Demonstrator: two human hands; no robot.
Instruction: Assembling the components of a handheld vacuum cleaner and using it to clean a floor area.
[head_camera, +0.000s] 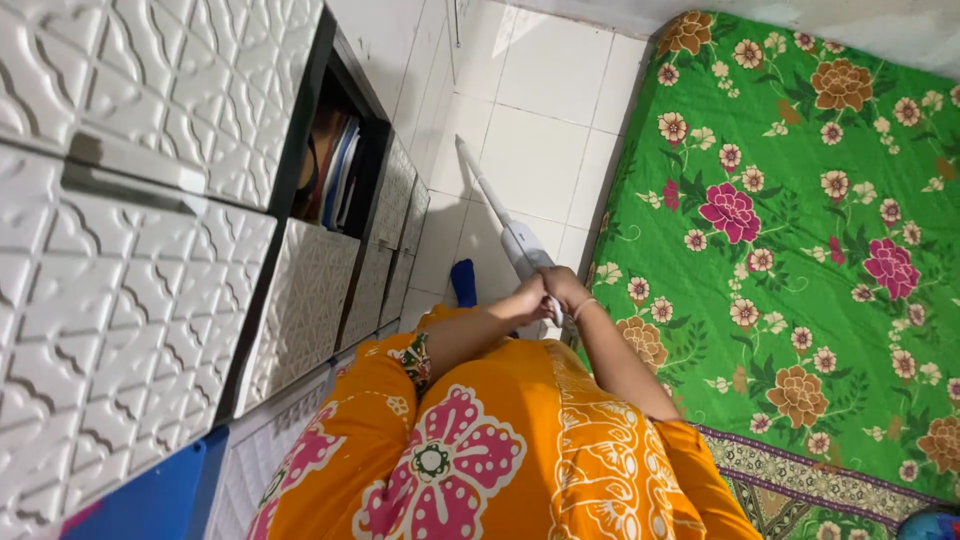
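Orange flower-print sleeve (400, 375) nearest; left hand (525, 300) and right hand (562, 288) fingers both clamped on long white plastic tool handle (525, 250), shaft running beyond the fingertips over white tile floor (540, 150); progress: gripped only

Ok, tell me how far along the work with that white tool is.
Done: nothing visibly finished; the white floor tiles show no clear before-and-after mark. In hand: the left hand and right hand meet on the handle of the long white tool, whose tip points across the tiles beside the green floral mattress. Left: cannot be judged from this view.
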